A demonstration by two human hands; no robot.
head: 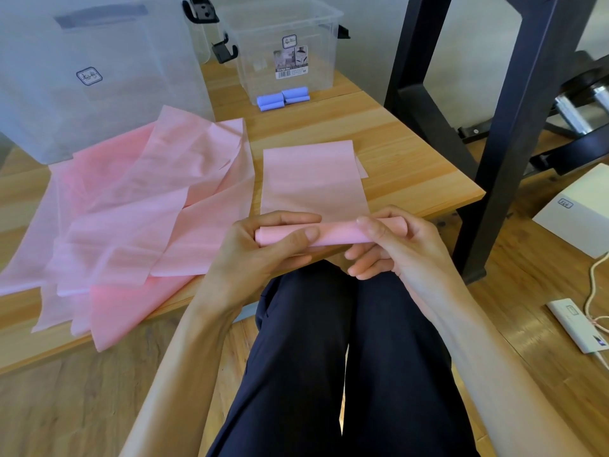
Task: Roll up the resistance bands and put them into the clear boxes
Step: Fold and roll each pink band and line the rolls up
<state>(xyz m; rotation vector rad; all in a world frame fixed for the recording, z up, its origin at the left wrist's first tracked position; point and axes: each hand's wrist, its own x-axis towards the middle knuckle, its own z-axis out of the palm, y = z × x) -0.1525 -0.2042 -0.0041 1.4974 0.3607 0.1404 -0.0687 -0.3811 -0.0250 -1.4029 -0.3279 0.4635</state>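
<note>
Soft, even daylight, fairly bright, no hard shadows; faint shade under my hands on the table (412, 153). Wide-angle lens bends straight lines near the edges, so the black frame (514, 127) leans. Large clear box (99, 77) at top left looks hazy and washed out. Centre is sharp, corners slightly soft.

Low wooden table (389, 150) in front of me, light pine, visible grain, seam btwn boards. Floor (540, 291) wood plank, darker tone than tabletop. Wall (372, 34) behind plain, pale grey-white. Black frame (504, 133), heavy square legs, stands on floor to my right, near table corner. Metal equipment (580, 107) behind it, partly blurred. Light even, soft, no hard shadows.
</note>
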